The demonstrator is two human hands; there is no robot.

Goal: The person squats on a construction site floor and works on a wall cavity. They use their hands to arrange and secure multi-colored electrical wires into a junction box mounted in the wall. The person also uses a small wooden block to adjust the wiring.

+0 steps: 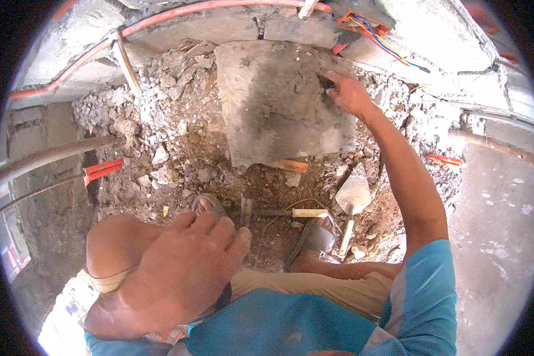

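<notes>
Here, we had the grey slab (279,104) at upper centre, a strip of rubble (252,183) separating its lower edge from the hammer (299,213). Our right hand (350,95), thumb and forefinger parted, reached over the slab's right side; we could not tell whether it pressed. Our left hand (187,261), lower left, showed its back, its grip hidden. The trowel (353,193) lay below the slab's lower right corner.

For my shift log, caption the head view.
Right hand at a grey slab on rubble, left hand by the bent knee, trowel lying nearby.
</notes>
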